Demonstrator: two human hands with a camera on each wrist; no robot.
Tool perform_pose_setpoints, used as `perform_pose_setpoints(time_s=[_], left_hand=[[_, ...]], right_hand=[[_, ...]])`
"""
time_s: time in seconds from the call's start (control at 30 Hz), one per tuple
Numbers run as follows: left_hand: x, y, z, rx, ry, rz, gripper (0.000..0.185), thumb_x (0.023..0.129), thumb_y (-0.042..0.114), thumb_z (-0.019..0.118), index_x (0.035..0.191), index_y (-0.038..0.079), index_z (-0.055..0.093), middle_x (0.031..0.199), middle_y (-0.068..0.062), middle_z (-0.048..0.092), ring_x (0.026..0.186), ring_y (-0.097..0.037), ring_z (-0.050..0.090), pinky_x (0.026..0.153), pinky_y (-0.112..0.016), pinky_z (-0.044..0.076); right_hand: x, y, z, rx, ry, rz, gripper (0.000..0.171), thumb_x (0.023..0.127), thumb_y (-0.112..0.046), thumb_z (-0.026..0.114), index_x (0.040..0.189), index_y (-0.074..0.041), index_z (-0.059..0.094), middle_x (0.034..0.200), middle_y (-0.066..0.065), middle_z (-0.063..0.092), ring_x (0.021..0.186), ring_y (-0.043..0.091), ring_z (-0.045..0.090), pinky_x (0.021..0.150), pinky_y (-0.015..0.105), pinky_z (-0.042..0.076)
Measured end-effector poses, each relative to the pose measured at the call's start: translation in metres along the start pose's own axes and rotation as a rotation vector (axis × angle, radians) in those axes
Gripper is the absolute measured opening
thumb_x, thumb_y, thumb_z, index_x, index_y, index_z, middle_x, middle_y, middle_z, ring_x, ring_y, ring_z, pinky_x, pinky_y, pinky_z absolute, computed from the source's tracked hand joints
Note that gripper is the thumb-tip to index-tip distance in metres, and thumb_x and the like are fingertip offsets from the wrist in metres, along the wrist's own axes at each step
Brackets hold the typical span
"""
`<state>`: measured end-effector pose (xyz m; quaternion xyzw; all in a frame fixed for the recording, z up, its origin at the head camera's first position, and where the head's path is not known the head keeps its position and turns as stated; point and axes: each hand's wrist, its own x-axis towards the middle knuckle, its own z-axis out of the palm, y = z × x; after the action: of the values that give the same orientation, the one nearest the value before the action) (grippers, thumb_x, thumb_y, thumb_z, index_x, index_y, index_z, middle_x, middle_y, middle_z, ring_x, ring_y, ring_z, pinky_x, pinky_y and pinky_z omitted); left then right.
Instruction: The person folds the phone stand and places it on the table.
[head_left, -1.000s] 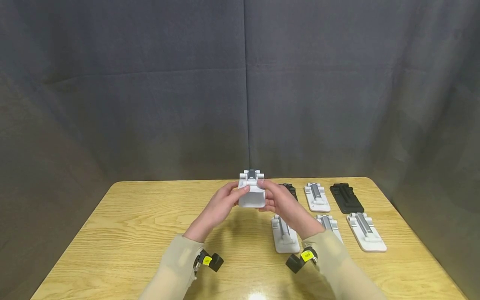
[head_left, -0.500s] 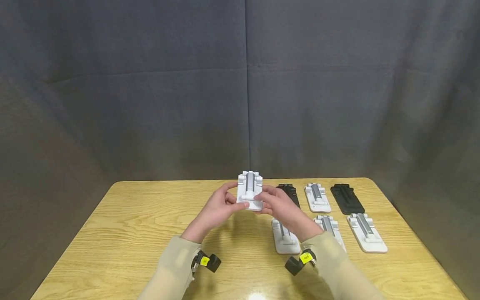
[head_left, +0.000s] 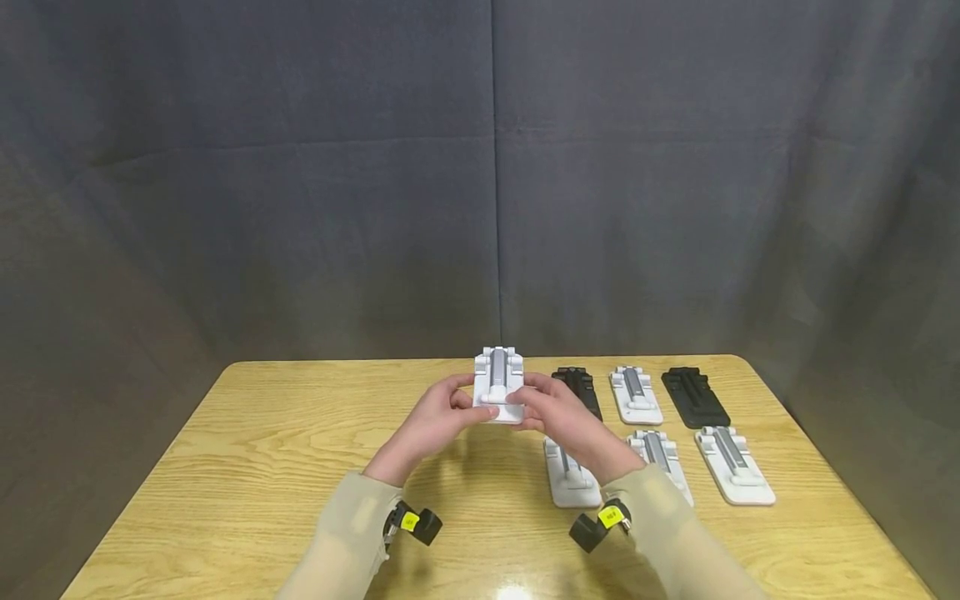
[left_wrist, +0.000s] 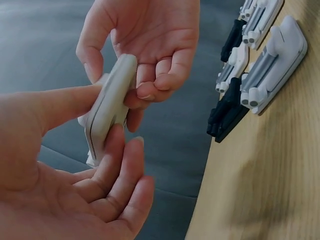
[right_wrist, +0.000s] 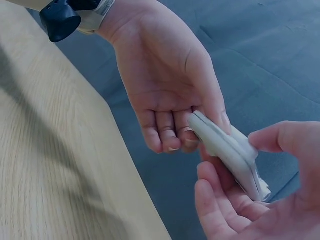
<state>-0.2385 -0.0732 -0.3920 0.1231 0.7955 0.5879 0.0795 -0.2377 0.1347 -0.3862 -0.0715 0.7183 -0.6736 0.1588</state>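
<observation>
Both hands hold a white folding phone stand (head_left: 498, 375) above the middle of the table. Its grey arm lies folded along the white plate, and the hinged end points away from me. My left hand (head_left: 435, 421) pinches the left edge, thumb on the near end and fingers behind. On the opposite side, my right hand (head_left: 566, 417) grips the stand, its thumb near the foot of the grey arm. In the left wrist view the stand (left_wrist: 111, 102) appears edge-on between the hands; the right wrist view also shows the stand (right_wrist: 227, 150) from its side.
Several folded stands lie in two rows on the right of the wooden table (head_left: 262, 467). The back row has a black stand (head_left: 693, 398) and a white stand (head_left: 635, 396); a white stand (head_left: 733, 467) ends the front row. Dark curtains (head_left: 360, 208) surround the table.
A second ago the stand's plate was angled away from its hinged part. Now it lies folded flat, with the grey arm fully showing. My left thumb has shifted to the near end.
</observation>
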Motion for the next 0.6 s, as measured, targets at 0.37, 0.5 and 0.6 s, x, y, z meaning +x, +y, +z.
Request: perform_pose_setpoints(time_s=[0.37, 0.5, 0.6], left_hand=[[0.000, -0.014, -0.001, -0.055, -0.087, -0.062, 0.057, 0.086, 0.013, 0.082, 0.126, -0.010, 0.049, 0.089, -0.012, 0.072, 0.080, -0.028, 0.071, 0.076, -0.040, 0.056], [-0.001, -0.015, -0.001, -0.047, -0.105, -0.063, 0.056, 0.084, 0.011, 0.084, 0.124, -0.008, 0.049, 0.087, -0.012, 0.072, 0.080, -0.031, 0.071, 0.075, -0.044, 0.056], [-0.003, -0.018, -0.001, -0.028, -0.117, -0.072, 0.056, 0.084, 0.010, 0.084, 0.123, -0.008, 0.049, 0.086, -0.011, 0.072, 0.079, -0.034, 0.071, 0.074, -0.047, 0.055]], right_hand=[[0.001, 0.006, -0.001, -0.108, -0.016, 0.052, 0.057, 0.097, -0.023, 0.063, 0.141, 0.007, 0.046, 0.116, 0.013, 0.065, 0.095, 0.019, 0.064, 0.090, 0.035, 0.049], [0.002, 0.007, -0.004, -0.211, 0.029, 0.050, 0.064, 0.098, -0.035, 0.065, 0.145, 0.004, 0.045, 0.123, 0.014, 0.062, 0.103, 0.024, 0.064, 0.095, 0.044, 0.049], [0.002, 0.007, -0.007, -0.259, 0.067, 0.038, 0.064, 0.099, -0.040, 0.064, 0.146, 0.001, 0.046, 0.130, 0.015, 0.060, 0.109, 0.027, 0.062, 0.097, 0.048, 0.049]])
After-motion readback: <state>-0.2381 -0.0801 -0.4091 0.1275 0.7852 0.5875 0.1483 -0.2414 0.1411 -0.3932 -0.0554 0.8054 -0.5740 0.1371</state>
